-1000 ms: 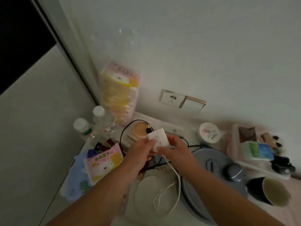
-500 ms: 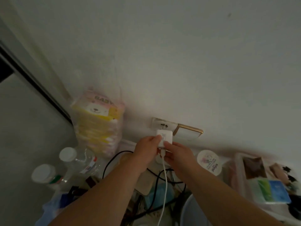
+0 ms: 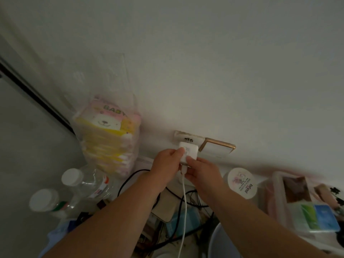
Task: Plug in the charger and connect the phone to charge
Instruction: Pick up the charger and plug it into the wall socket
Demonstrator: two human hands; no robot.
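Dim room corner with a plain wall above a crowded surface.

A pale, unpatterned wall [image 3: 223,62] fills most of the view under weak, greyish light. At left, a dark vertical strip [image 3: 33,94] runs diagonally between the wall and a lighter flat panel [image 3: 22,146]. A gold-edged wall plate [image 3: 216,148] is fixed low on the wall. Below it lies a cluttered surface: a stack of baby-print tissue packs [image 3: 109,138] against the wall, two clear bottles with white caps [image 3: 72,176], a round white lid [image 3: 242,183], and a clear plastic bin [image 3: 279,190] at right.
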